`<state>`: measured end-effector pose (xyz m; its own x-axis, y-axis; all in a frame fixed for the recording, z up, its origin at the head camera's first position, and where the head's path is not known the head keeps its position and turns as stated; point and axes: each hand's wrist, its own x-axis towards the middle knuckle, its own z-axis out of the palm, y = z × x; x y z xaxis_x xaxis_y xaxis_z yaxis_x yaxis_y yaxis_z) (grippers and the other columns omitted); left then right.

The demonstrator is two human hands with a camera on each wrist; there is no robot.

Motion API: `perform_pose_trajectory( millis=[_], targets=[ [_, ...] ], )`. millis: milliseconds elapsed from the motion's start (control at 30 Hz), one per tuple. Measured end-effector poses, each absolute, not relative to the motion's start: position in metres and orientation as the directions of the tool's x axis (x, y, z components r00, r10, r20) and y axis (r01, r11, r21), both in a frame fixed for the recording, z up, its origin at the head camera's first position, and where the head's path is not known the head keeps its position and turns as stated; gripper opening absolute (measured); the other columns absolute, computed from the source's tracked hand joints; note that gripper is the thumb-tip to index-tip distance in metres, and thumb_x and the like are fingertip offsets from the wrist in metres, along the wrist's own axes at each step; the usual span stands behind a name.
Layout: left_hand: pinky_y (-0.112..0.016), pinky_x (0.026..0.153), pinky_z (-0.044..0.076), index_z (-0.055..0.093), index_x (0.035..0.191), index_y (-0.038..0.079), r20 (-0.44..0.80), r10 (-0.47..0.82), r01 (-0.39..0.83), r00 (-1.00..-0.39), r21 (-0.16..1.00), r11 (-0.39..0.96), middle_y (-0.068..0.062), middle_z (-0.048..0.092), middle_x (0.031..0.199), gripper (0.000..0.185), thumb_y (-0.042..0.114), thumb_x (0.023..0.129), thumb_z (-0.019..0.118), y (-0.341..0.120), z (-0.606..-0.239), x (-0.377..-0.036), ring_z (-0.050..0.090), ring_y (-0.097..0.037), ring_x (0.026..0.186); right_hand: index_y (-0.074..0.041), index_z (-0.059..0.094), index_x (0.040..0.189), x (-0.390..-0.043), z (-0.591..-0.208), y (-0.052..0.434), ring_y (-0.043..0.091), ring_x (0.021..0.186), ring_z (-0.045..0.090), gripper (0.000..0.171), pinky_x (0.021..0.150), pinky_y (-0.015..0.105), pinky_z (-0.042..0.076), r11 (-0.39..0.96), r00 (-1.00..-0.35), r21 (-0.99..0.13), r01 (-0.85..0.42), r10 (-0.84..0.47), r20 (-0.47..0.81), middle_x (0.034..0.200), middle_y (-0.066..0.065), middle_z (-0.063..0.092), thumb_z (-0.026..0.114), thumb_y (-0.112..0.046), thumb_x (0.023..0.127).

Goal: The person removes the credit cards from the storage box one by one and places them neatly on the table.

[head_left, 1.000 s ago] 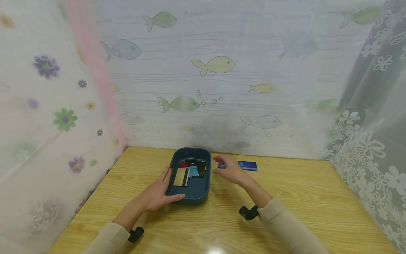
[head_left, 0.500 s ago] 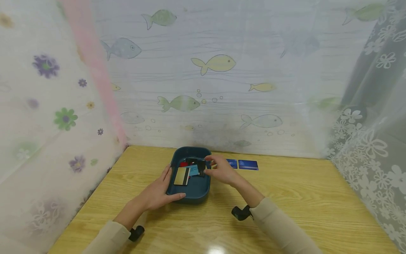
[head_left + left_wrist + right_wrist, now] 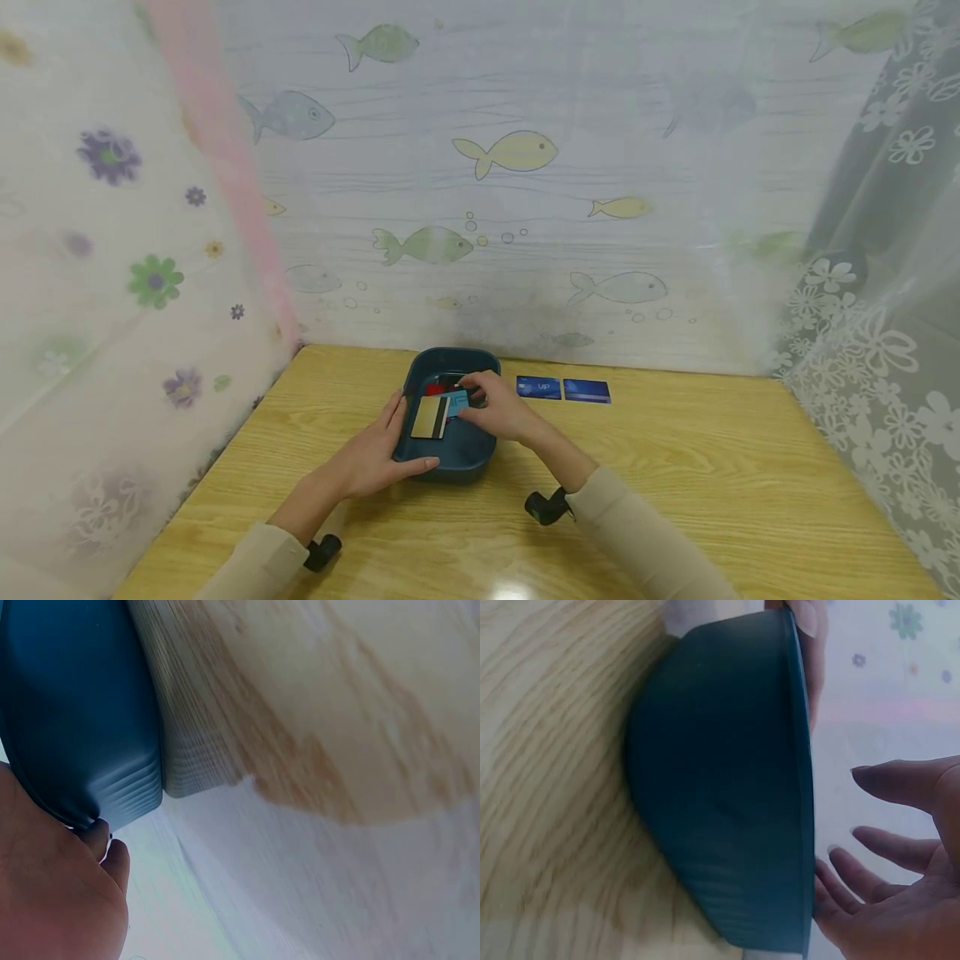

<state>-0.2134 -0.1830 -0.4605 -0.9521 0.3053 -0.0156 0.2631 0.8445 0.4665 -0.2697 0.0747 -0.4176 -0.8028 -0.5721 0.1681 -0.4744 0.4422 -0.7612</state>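
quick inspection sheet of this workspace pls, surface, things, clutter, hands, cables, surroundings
surface: wooden table, light glare at the near edge
job's things: blue tray holding several cards; two blue cards lie flat on the table right of the tray
clutter: nothing seen
grips: left hand holds the tray's near left rim; right hand reaches into the tray over the cards, contact unclear
cables: nothing seen
surroundings: fish-print curtain behind, floral curtains at both sides

Wooden table [image 3: 675,475] (fish-print curtain [image 3: 510,154] behind)
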Motion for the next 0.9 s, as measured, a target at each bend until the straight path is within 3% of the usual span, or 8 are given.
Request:
perform_pose_trajectory(
  millis=[667,900],
  targets=[
    [-0.056,0.113,0.038,0.005,0.164,0.004,-0.016,0.314,0.274,-0.949,0.449,0.851,-0.009,-0.005,0.172,0.123,0.084,0.085,0.053,-0.184,-0.460,-0.211,0.032,-0.039,0.150,0.002,0.047,0.148,-0.273,-0.429,0.033,0.039,0.130,0.050,0.061,0.106,0.056,0.044,0.544,-0.849,-0.750,-0.376,-0.527,0.043,0.144,0.022,0.046,0.072,-0.016,0.095],
    [-0.057,0.111,0.040,0.004,0.165,0.005,-0.017,0.310,0.270,-0.950,0.451,0.851,-0.009,-0.004,0.172,0.123,0.084,0.085,0.053,-0.183,-0.460,-0.211,0.034,-0.039,0.149,0.003,0.044,0.150,-0.278,-0.440,0.020,0.044,0.139,0.041,0.068,0.109,0.058,0.041,0.575,-0.879,-0.746,-0.335,-0.476,0.028,0.150,0.025,0.042,0.076,-0.014,0.092]
  ],
)
